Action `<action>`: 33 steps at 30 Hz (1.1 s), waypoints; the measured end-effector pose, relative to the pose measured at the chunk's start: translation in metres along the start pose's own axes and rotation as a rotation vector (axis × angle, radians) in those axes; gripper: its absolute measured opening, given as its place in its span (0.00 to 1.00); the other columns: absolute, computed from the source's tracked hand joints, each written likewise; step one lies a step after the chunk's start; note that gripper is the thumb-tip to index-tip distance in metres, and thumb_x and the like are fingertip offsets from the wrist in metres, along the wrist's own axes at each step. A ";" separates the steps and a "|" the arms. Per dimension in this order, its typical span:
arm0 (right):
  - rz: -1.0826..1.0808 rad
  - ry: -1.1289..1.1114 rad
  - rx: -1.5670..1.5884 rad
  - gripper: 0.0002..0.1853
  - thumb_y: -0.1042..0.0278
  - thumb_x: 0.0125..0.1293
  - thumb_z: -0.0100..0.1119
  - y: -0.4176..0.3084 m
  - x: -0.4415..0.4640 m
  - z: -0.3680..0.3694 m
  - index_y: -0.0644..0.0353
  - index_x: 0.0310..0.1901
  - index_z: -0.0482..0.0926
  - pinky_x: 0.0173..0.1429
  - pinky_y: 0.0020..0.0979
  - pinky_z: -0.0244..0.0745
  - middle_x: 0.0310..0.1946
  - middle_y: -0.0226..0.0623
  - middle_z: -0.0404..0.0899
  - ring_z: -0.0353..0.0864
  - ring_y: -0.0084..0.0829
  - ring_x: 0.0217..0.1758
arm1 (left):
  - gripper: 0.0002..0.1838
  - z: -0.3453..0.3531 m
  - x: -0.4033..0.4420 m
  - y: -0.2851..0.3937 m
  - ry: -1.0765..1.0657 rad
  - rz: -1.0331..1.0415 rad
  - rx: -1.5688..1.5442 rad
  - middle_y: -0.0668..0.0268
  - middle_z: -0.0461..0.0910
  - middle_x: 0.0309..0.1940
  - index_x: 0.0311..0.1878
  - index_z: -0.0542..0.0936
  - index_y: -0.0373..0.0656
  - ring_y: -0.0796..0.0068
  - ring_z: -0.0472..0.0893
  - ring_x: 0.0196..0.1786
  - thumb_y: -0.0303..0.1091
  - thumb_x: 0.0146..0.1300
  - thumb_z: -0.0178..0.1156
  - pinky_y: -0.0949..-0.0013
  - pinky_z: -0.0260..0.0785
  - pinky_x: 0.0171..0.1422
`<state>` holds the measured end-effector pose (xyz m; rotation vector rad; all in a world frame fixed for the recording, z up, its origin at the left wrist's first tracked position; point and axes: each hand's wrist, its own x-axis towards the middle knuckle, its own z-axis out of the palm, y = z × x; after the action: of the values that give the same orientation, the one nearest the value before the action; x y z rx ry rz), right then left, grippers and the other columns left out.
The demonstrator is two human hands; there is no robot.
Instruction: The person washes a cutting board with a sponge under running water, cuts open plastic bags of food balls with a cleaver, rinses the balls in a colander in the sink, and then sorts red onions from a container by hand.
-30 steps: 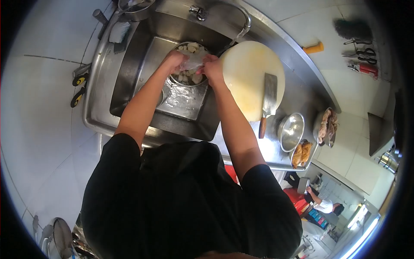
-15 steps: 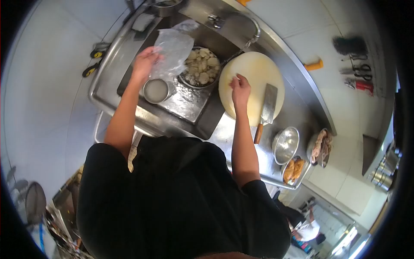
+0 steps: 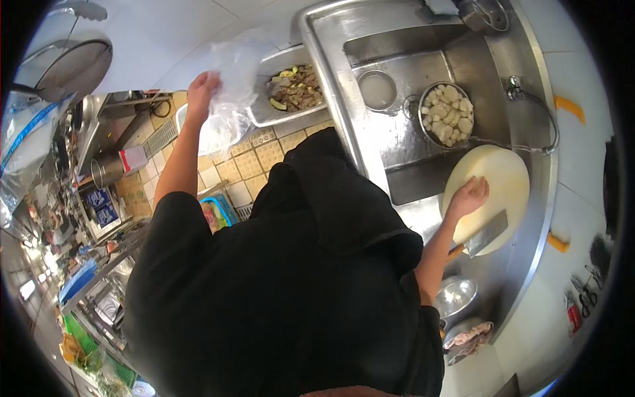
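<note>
Sink (image 3: 397, 135): bowl (image 3: 421, 127) of pale pieces (image 3: 450, 111) still inside. Left hand (image 3: 202, 94) grips bag (image 3: 231, 89), now moved out near scrap tub (image 3: 266, 118). Right hand (image 3: 469, 195) well apart, half-curled over board (image 3: 493, 165).

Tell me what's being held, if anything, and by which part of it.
The left hand holds the plastic bag by one edge; nothing shows in the right hand.

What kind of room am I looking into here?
Probably a commercial kitchen: a deep stainless-steel sink holds a round metal bowl of pale chunks, and a steel cleaver with a wooden handle lies on a thick round whitish chopping block.
</note>
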<state>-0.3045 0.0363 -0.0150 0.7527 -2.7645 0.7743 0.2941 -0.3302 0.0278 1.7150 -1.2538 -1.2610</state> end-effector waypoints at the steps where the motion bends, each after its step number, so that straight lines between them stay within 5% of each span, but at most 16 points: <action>1: 0.013 -0.005 -0.005 0.23 0.57 0.71 0.57 0.001 0.000 0.001 0.72 0.55 0.80 0.67 0.46 0.69 0.61 0.54 0.74 0.73 0.51 0.63 | 0.16 -0.021 -0.011 -0.011 0.102 -0.036 0.021 0.68 0.82 0.38 0.52 0.82 0.35 0.78 0.79 0.40 0.36 0.67 0.62 0.73 0.70 0.48; 6: -0.047 0.019 0.008 0.23 0.57 0.71 0.57 0.003 -0.005 0.005 0.69 0.56 0.80 0.70 0.44 0.67 0.59 0.54 0.76 0.73 0.49 0.63 | 0.26 -0.115 -0.021 -0.115 0.291 -0.143 0.122 0.60 0.83 0.47 0.59 0.78 0.35 0.71 0.80 0.50 0.41 0.62 0.69 0.67 0.72 0.56; 8: -0.138 0.049 0.001 0.22 0.57 0.71 0.58 0.040 0.000 0.019 0.67 0.56 0.80 0.72 0.45 0.64 0.57 0.53 0.78 0.73 0.48 0.64 | 0.39 -0.127 -0.018 -0.157 0.319 -0.065 0.574 0.53 0.80 0.54 0.65 0.73 0.36 0.60 0.79 0.59 0.48 0.55 0.74 0.57 0.70 0.63; 9: -0.127 0.038 -0.019 0.21 0.58 0.70 0.59 0.048 0.001 0.022 0.66 0.56 0.80 0.73 0.45 0.63 0.57 0.52 0.79 0.72 0.48 0.65 | 0.47 -0.129 -0.007 -0.170 0.364 -0.390 0.989 0.47 0.76 0.61 0.68 0.68 0.37 0.49 0.73 0.67 0.54 0.50 0.76 0.50 0.66 0.69; 11: -0.095 -0.012 -0.005 0.20 0.61 0.70 0.59 0.042 0.000 0.012 0.67 0.57 0.79 0.73 0.47 0.61 0.60 0.53 0.77 0.70 0.50 0.68 | 0.45 -0.115 0.012 -0.180 0.239 -0.271 0.915 0.40 0.74 0.62 0.65 0.68 0.27 0.42 0.73 0.66 0.49 0.52 0.74 0.49 0.67 0.68; 13: -0.100 -0.042 0.016 0.21 0.62 0.68 0.62 0.038 -0.002 -0.002 0.64 0.58 0.79 0.74 0.46 0.62 0.61 0.54 0.75 0.69 0.51 0.70 | 0.35 -0.053 0.023 -0.151 0.318 0.180 1.021 0.38 0.76 0.56 0.64 0.72 0.31 0.42 0.77 0.59 0.41 0.57 0.70 0.53 0.69 0.65; 14: -0.056 -0.064 0.054 0.21 0.63 0.67 0.62 0.027 -0.006 -0.009 0.64 0.58 0.79 0.74 0.46 0.62 0.62 0.54 0.74 0.68 0.51 0.70 | 0.31 -0.006 0.018 -0.120 0.317 0.228 0.882 0.43 0.76 0.57 0.65 0.74 0.35 0.47 0.77 0.57 0.37 0.59 0.68 0.54 0.69 0.65; 20: 0.018 -0.039 -0.015 0.27 0.57 0.63 0.68 -0.005 -0.028 -0.031 0.64 0.60 0.77 0.72 0.47 0.64 0.66 0.54 0.69 0.67 0.55 0.68 | 0.15 0.246 -0.017 0.036 -0.286 0.832 0.477 0.54 0.79 0.54 0.54 0.81 0.35 0.59 0.79 0.55 0.26 0.64 0.62 0.62 0.71 0.61; 25: 0.007 -0.072 -0.152 0.37 0.46 0.60 0.69 -0.011 -0.025 -0.033 0.61 0.65 0.72 0.72 0.49 0.63 0.67 0.52 0.68 0.66 0.54 0.69 | 0.16 0.452 -0.064 0.107 -0.967 0.418 0.039 0.61 0.82 0.55 0.57 0.80 0.36 0.72 0.80 0.59 0.30 0.68 0.64 0.70 0.70 0.64; 29: 0.047 -0.094 -0.229 0.39 0.42 0.60 0.67 -0.005 -0.020 -0.036 0.59 0.67 0.70 0.74 0.49 0.60 0.68 0.49 0.68 0.65 0.53 0.70 | 0.37 0.584 -0.140 0.213 -1.373 0.384 0.023 0.58 0.76 0.65 0.68 0.73 0.38 0.65 0.73 0.69 0.57 0.66 0.62 0.63 0.64 0.71; 33: 0.085 -0.097 -0.273 0.39 0.39 0.62 0.62 0.022 -0.020 -0.049 0.60 0.67 0.70 0.74 0.50 0.59 0.67 0.50 0.68 0.64 0.54 0.70 | 0.37 0.699 -0.183 0.247 -1.559 0.207 0.008 0.55 0.71 0.69 0.69 0.69 0.38 0.57 0.68 0.72 0.59 0.70 0.56 0.53 0.61 0.74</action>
<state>-0.2968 0.0865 0.0111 0.6375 -2.9213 0.3690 -0.4589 -0.2163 0.0834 0.2660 -2.0680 -2.5107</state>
